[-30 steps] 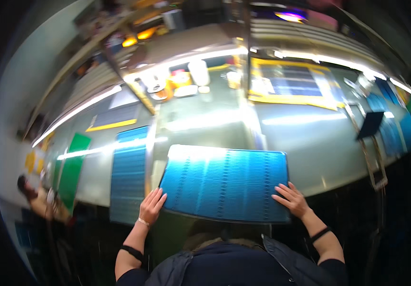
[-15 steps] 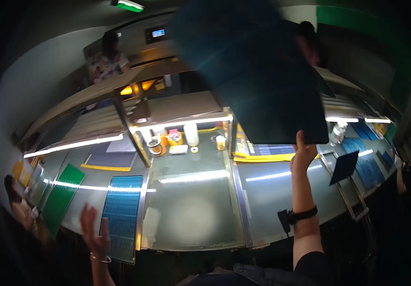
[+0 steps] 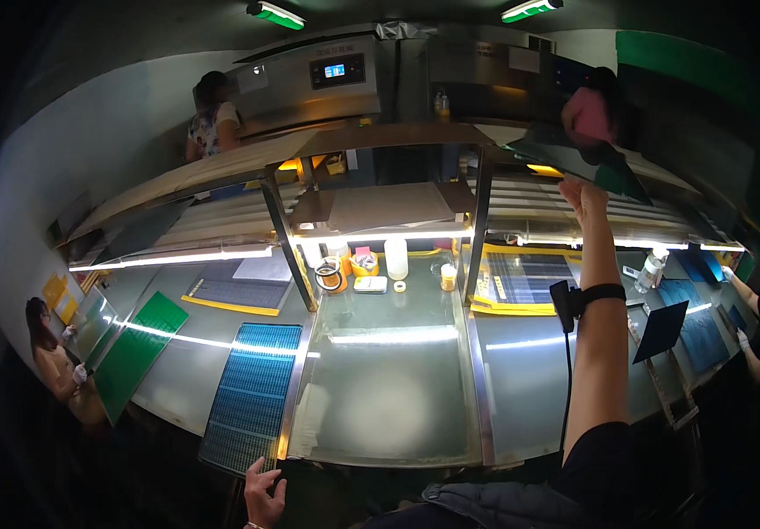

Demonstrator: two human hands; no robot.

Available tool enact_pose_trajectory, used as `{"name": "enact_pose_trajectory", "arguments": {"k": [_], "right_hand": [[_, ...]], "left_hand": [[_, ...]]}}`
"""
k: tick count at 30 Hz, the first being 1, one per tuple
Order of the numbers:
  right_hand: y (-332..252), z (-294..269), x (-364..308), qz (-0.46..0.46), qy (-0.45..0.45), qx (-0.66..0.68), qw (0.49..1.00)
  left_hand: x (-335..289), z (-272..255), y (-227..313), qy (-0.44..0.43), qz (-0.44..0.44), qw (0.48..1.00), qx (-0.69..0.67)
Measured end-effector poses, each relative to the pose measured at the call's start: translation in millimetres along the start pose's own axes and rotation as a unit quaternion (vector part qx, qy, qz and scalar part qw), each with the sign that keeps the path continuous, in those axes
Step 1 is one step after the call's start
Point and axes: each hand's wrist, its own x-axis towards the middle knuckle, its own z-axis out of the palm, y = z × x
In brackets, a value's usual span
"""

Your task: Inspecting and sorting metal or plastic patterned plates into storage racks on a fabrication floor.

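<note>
A dark, glossy, flat panel (image 3: 616, 176) lay on the right part of the long brown upper shelf (image 3: 389, 135), and its near edge was just beside the raised right hand (image 3: 584, 197). The fingers of this hand were bent inward; whether they had hold of the panel or only touched it, I could not tell. The left hand (image 3: 263, 499) was low, at the front of the grey worktable (image 3: 384, 406), with fingers loosely apart and no visible thing between them. It was near the lower corner of a blue, rectangular, ribbed panel (image 3: 256, 379), which lay on the table at the left; whether they touched was not clear. Farther back stood a white cylindrical bottle (image 3: 396, 258) and an orange round tub (image 3: 329, 276), with a yellow-edged dark sheet (image 3: 525, 282) to their right. At the far left, a co-worker (image 3: 55, 357) was beside a smooth green sheet (image 3: 142, 353). Behind the shelf, a person in a pink top (image 3: 590, 115) was near a large metal machine (image 3: 296, 78).
</note>
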Motion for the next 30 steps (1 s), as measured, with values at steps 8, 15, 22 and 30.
{"name": "enact_pose_trajectory", "arguments": {"k": [8,15,22,30], "right_hand": [[72.5,-61.5,-148.7,0.087,-0.069,-0.164,0.980],[145.7,-206.8,-461.2,0.054,-0.060,-0.493,0.866],[155.5,-224.2,-696.1,0.297,-0.054,-0.604,0.738],[82.0,-292.2,-889.7,0.509,0.107,-0.540,0.663]], "left_hand": [[10.9,20.7,-21.0,-0.252,-0.222,0.935,-0.108],[45.3,91.7,-65.0,-0.405,-0.168,0.898,-0.019],[10.8,74.6,-158.2,-0.370,0.208,0.895,0.134],[82.7,59.1,-16.2,-0.307,0.361,0.865,0.164]]}}
